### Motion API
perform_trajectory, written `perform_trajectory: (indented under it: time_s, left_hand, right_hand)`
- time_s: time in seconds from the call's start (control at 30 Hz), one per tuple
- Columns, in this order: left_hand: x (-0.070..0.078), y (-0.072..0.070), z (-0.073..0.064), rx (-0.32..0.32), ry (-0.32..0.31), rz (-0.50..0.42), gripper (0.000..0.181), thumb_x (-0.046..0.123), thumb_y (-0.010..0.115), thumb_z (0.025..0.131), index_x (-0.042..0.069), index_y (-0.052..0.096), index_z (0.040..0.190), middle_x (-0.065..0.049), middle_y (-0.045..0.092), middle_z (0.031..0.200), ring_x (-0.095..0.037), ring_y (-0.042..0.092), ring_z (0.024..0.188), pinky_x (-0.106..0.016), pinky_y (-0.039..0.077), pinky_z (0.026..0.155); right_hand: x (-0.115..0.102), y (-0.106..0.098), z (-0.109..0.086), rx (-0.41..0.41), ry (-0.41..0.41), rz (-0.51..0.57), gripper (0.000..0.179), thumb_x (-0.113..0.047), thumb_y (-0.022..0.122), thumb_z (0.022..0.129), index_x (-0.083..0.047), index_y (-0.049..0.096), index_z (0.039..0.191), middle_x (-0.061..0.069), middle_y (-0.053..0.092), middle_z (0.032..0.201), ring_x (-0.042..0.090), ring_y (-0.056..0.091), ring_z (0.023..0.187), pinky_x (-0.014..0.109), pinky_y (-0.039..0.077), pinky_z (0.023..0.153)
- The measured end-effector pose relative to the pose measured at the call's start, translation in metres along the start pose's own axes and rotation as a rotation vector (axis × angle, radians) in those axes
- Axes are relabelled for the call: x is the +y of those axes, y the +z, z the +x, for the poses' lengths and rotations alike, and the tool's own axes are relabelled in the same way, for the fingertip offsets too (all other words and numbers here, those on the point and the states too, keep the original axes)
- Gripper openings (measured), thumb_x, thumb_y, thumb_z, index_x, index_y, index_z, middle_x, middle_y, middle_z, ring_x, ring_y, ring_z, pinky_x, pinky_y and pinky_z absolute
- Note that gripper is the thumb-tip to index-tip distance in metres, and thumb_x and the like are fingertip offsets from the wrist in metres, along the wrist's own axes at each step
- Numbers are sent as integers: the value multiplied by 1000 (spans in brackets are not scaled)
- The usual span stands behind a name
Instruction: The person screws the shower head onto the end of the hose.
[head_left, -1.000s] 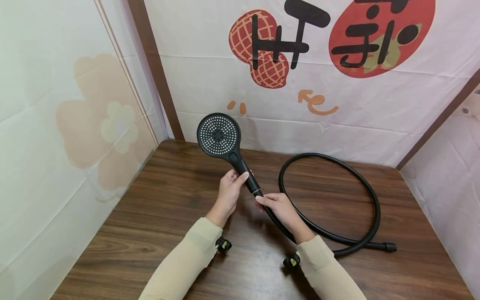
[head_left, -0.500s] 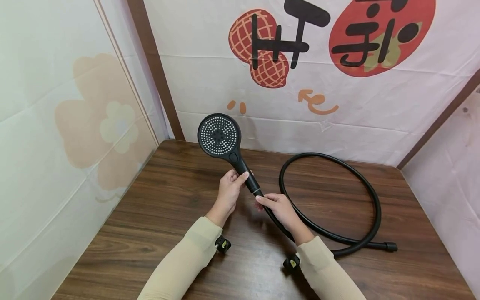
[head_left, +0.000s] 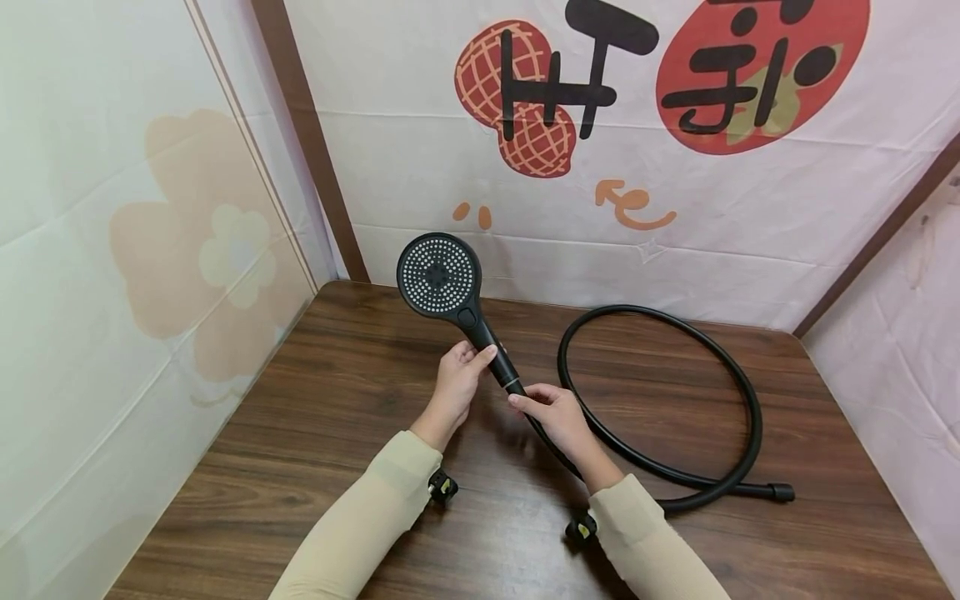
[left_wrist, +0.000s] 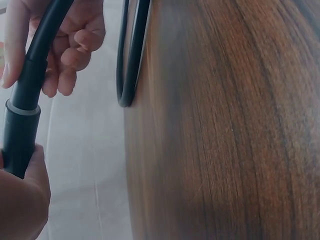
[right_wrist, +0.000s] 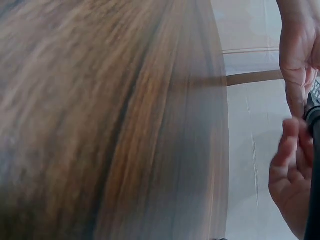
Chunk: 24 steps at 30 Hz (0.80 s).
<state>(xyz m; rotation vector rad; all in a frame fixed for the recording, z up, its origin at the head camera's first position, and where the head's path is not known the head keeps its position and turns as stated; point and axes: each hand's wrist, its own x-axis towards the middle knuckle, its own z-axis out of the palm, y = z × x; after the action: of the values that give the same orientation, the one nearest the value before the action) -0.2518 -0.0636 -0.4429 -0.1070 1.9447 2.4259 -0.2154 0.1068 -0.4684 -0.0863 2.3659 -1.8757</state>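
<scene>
A black handheld shower head [head_left: 438, 275], its round face dotted with pale nozzles, is held tilted above the table, face toward the head camera. My left hand [head_left: 456, 383] grips its handle, thumb along the front. Just below, my right hand [head_left: 557, 415] pinches the collar at the end of the black hose [head_left: 693, 333], which meets the handle at a pale ring. In the left wrist view the hose collar [left_wrist: 27, 85] lines up straight with the handle [left_wrist: 20, 140]. From there the hose runs under the right forearm and loops on the table.
The wooden table [head_left: 315, 500] spreads around both hands. At the right lies the hose's free end fitting [head_left: 780, 493]. Printed fabric walls stand behind the table [head_left: 570, 258] and at its left [head_left: 150, 333]. A small black wrist camera [head_left: 442, 486] sits on the left sleeve, another [head_left: 581, 528] on the right.
The shower head has dipped very slightly. The right hand's fingers have shifted a little on the hose collar. The left hand keeps its grip on the handle.
</scene>
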Motion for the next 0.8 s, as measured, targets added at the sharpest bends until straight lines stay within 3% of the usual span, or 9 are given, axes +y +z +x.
perform_trajectory:
  time_s: [0.17, 0.37, 0.57, 0.8]
  left_hand:
    - [0, 0, 1, 7, -19, 16, 30, 12, 62, 98, -6, 58, 122, -16, 73, 111, -5, 67, 91, -33, 52, 93]
    - [2, 1, 2, 15, -52, 61, 27, 12, 62, 98, -4, 59, 119, -15, 73, 110, -5, 66, 89, -34, 53, 91]
    - [3, 0, 3, 15, -71, 116, 30, 13, 61, 98, -6, 58, 121, -20, 70, 115, -8, 65, 91, -47, 50, 102]
    - [0, 0, 5, 16, -89, 136, 36, 13, 62, 98, -9, 56, 126, -26, 66, 123, -12, 65, 96, -40, 52, 101]
  right_hand:
    - [0, 2, -2, 73, -26, 1, 27, -23, 81, 83, -6, 75, 103, 6, 73, 85, 11, 62, 73, 22, 47, 66]
    - [3, 3, -3, 99, -49, -8, 27, -22, 82, 82, -5, 76, 102, 8, 72, 84, 9, 58, 71, 21, 45, 63]
    - [6, 5, -2, 107, -80, -20, 24, -20, 82, 82, -5, 76, 99, 8, 72, 81, 8, 58, 69, 21, 46, 61]
    - [7, 9, -3, 125, -107, -113, 21, -21, 82, 82, -5, 76, 95, 6, 72, 80, 7, 57, 68, 21, 46, 62]
